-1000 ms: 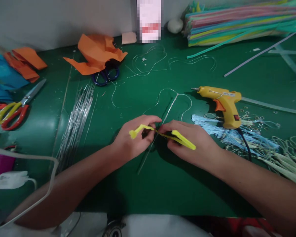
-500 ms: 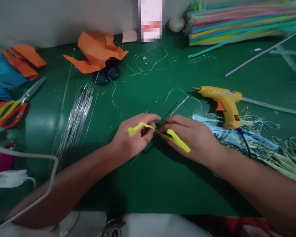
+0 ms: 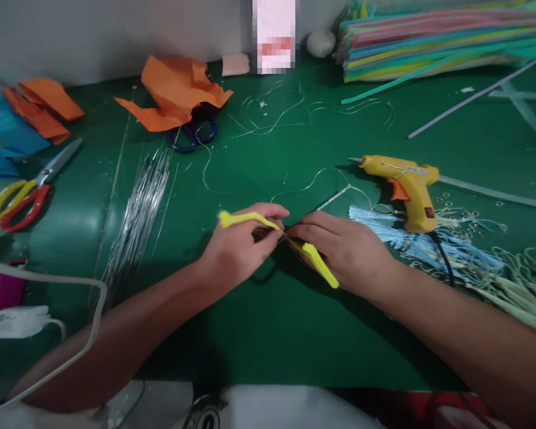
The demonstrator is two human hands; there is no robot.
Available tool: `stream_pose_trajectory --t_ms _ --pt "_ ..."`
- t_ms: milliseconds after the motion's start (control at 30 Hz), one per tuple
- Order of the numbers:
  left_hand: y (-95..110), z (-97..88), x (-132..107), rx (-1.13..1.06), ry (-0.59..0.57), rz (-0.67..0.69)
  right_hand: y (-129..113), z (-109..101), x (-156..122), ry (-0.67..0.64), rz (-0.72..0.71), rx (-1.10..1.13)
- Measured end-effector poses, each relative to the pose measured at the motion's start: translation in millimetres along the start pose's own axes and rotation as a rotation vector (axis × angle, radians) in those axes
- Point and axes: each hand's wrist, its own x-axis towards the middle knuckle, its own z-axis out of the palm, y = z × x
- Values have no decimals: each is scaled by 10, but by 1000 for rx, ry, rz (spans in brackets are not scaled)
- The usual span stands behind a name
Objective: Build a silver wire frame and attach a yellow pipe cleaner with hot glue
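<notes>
Centrally, the yellow pipe cleaner (image 3: 280,230) runs left-high to right-low across both hands. Left hand (image 3: 237,250) and right hand (image 3: 346,250) pinch it together at mid-length on the table (image 3: 268,333).

glue gun (image 3: 402,185) lies right of the hands on the surface (image 3: 268,333); scissors (image 3: 22,190) far left, wire bundle (image 3: 136,220) between.

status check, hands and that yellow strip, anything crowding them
Left hand and right hand both pinch the yellow strip at mid-table. Thin wire runs out behind. Glue gun and tassels close by right hand.
</notes>
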Motion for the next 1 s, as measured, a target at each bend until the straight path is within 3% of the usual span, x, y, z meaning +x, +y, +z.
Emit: stream_pose_trajectory --t_ms 400,567,1000 --pt "64 -15 2 -7 -5 -48 18 102 14 52 0 -61" --pt "37 -11 14 -80 -11 -60 35 97 21 -16 70 -30" --pt "-64 -41 -29 -203 -49 -6 38 66 20 46 87 43"
